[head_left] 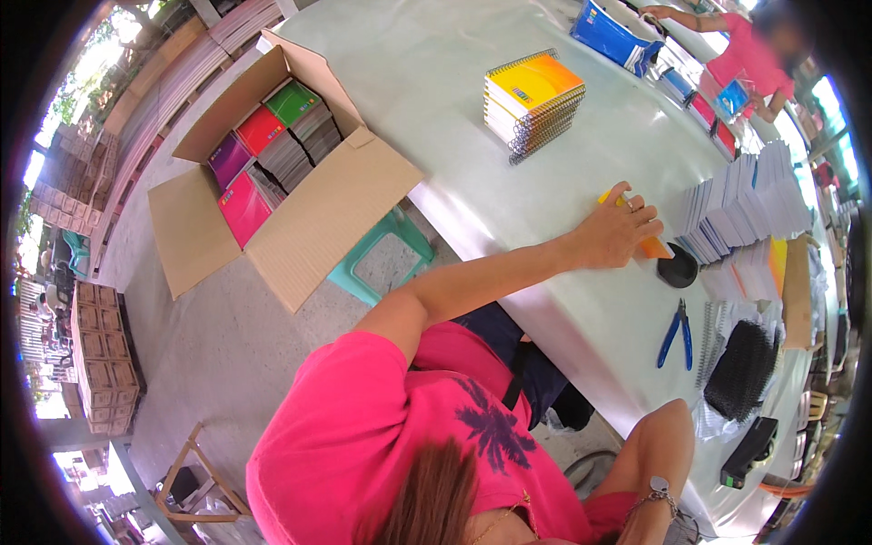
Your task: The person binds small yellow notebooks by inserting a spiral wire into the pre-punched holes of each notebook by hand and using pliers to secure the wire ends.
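My left hand (pixel 615 232) reaches across the table with its fingers curled over an orange-yellow notebook (pixel 653 247), which is mostly hidden under the hand. A round black dish (pixel 678 266) sits right beside its edge. My right arm (pixel 661 434) is bent back toward me; the bracelet wrist shows at the lower edge, but the hand is out of view. Beyond my left hand stands a stack of yellow spiral notebooks (pixel 534 95). Blue-handled pliers (pixel 675 335) lie to the right, near black coils (pixel 743 371).
An open cardboard box (pixel 331 218) of colored notebooks stands at the left by a green stool (pixel 381 259). Stacked paper blocks (pixel 749 200) are on the right side of the table (pixel 409 64). A black-and-green tool (pixel 749 452) lies near its edge. Another person (pixel 740 54) works at the far right.
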The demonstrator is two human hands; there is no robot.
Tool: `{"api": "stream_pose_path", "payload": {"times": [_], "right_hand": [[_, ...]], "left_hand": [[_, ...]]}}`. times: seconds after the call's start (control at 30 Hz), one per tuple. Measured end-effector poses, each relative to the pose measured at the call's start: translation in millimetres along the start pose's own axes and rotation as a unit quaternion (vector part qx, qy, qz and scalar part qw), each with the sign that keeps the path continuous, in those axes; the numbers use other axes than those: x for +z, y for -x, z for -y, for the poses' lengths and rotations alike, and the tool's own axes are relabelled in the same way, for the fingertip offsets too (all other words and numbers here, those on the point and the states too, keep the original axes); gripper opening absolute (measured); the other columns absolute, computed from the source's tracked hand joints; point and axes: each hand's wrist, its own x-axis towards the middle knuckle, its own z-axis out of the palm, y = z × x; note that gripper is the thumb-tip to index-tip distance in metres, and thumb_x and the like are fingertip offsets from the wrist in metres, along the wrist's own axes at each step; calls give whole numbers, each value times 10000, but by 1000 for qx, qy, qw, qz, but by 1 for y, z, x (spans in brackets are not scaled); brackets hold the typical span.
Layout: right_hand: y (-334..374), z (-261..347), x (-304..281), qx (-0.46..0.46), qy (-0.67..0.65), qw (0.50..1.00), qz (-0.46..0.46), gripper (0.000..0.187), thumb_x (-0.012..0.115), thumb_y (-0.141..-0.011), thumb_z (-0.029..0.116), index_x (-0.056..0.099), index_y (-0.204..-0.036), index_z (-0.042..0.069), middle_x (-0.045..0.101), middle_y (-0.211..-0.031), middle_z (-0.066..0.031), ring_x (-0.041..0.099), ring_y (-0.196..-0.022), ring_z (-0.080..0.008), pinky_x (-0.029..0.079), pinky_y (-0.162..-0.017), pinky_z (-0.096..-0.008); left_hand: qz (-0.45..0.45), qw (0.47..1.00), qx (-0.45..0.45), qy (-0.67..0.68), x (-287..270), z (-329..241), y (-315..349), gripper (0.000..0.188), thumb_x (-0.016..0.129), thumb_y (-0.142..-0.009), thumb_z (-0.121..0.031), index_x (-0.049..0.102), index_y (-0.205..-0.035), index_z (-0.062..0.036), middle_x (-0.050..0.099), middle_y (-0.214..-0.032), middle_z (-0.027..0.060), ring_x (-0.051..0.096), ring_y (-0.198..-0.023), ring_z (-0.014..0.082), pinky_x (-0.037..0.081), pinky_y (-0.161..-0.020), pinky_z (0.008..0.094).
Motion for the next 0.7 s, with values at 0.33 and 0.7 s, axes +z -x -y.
{"api": "stream_pose_path", "payload": {"times": [0.33, 0.7], "right_hand": [[4, 2, 0, 4, 0, 1000, 8, 180, 566, -967, 250, 619, -1039, 94, 603, -1140, -74, 570, -1035, -220, 446, -937, -374], [7, 12, 11, -49, -27, 998, 24, 172, 572, -965, 262, 631, -1011, 108, 614, -1120, -67, 583, -1012, -211, 461, -920, -364]], "left_hand": [[2, 999, -5, 36, -1, 1, 0, 312, 628, -796, -113, 552, -1095, -159, 524, -1045, 33, 519, -1110, 223, 246, -1098, 527], [-17, 1000, -5, 7, -6, 1, -1, 292, 619, -784, -114, 564, -1068, -154, 563, -1036, 30, 538, -1075, 223, 284, -1054, 488]]}}
